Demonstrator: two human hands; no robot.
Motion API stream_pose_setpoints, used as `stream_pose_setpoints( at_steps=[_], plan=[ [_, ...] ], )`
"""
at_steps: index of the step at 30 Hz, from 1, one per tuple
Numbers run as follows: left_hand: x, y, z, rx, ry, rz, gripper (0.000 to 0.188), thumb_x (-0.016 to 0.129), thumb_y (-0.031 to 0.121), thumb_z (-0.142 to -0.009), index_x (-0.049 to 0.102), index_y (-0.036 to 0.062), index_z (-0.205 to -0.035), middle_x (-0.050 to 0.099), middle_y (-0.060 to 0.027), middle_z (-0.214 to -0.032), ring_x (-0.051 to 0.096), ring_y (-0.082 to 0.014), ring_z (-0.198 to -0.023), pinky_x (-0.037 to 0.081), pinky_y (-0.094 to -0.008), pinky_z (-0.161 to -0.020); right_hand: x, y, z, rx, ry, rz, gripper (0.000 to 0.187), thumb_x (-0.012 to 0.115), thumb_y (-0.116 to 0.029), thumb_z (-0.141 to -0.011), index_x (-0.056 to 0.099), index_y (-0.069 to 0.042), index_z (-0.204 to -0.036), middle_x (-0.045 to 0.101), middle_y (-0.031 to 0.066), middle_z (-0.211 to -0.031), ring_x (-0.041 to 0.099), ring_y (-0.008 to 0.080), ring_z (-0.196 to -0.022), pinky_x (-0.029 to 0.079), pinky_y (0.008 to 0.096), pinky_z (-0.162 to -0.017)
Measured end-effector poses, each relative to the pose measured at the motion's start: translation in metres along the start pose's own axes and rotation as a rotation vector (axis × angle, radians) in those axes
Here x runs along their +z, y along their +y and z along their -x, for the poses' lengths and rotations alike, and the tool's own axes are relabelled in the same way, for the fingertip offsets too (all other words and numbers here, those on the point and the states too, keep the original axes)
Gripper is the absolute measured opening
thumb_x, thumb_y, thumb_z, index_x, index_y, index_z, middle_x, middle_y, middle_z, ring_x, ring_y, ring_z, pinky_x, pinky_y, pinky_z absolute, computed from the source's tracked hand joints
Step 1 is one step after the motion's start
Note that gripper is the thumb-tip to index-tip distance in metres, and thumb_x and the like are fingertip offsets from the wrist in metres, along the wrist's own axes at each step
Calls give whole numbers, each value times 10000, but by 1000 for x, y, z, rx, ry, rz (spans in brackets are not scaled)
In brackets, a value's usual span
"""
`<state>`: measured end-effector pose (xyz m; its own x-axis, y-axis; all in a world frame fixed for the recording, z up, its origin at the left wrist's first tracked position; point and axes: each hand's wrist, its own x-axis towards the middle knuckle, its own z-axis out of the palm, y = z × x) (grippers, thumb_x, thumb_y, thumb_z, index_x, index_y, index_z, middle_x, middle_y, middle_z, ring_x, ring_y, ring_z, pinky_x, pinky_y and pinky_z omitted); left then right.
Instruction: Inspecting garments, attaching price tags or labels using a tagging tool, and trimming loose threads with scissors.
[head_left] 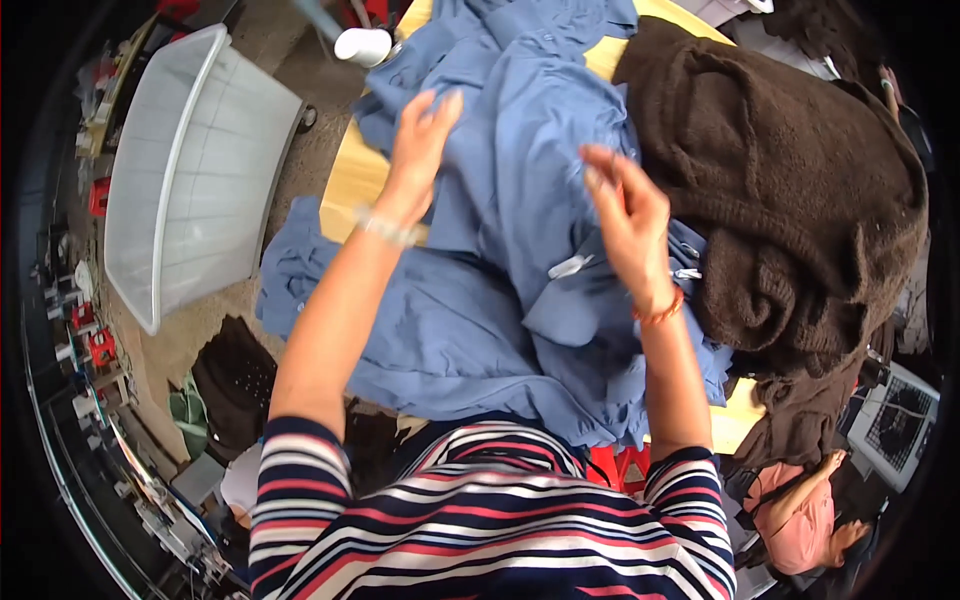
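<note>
Blue shirts (pixel 520 120) lie heaped in loose folds over a light wooden table (pixel 352 180) in front of me. Above the left part of the heap is my left hand (pixel 418 155), open, thumb and fingers apart and a little blurred, with nothing in it. My right hand (pixel 632 215) hovers over the right side of the same cloth, also open, fingers slightly bent and nothing seen between them. A small white label (pixel 570 266) shows on the blue cloth between my forearms. Whether any fingertip touches the fabric is hard to tell.
Dark brown knitted garments (pixel 780 170) are piled high at the right. A large white plastic bin on wheels (pixel 215 180) stands to the left. A white cone-shaped object (pixel 363 46) is at the table's far left. Another person in pink (pixel 790 510) sits at the lower right.
</note>
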<state>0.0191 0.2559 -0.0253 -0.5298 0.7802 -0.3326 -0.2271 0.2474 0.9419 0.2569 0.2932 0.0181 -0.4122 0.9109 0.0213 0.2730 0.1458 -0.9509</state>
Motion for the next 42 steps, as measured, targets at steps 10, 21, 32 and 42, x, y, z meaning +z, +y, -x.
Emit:
stream_pose_setpoints(
  at_steps=[10, 21, 32, 42],
  plan=[
    [-30, 1, -23, 338, -44, -303, 156, 654, 137, -879, 621, 1, -947, 590, 25, -821, 475, -49, -725, 425, -240, -644, -10, 32, 55, -170, -16, 247, 393, 707, -102, -812, 600, -23, -1182, 648, 121, -1093, 664, 220, -895, 503, 284, -808],
    [20, 18, -6, 537, 22, -663, 980, 819, 450, -689, 331, -28, -1391, 476, -241, -1278, 485, -327, -1169, 410, -409, -986, -65, 33, 131, -150, -90, 317, 744, 862, -266, -638, 527, -30, -1258, 591, 159, -1234, 610, 287, -1073, 511, 316, -815],
    [44, -66, -30, 647, -57, -1302, 760, 646, 438, -845, 298, 162, -1462, 449, -273, -1313, 485, -424, -1176, 432, -488, -932, -127, 31, 166, 66, -178, 680, 332, 591, 36, -632, 580, -58, -950, 564, 117, -897, 608, 367, -797, 488, 376, -634],
    [3, -45, 35, 732, -129, -671, 506, 645, 238, -865, 511, 29, -1306, 537, -213, -1249, 506, -361, -1167, 389, -400, -1007, -179, 66, 200, -88, 633, 430, 386, 329, 169, -818, 589, 15, -1058, 629, 49, -1017, 567, 122, -870, 429, 205, -794]
  ],
)
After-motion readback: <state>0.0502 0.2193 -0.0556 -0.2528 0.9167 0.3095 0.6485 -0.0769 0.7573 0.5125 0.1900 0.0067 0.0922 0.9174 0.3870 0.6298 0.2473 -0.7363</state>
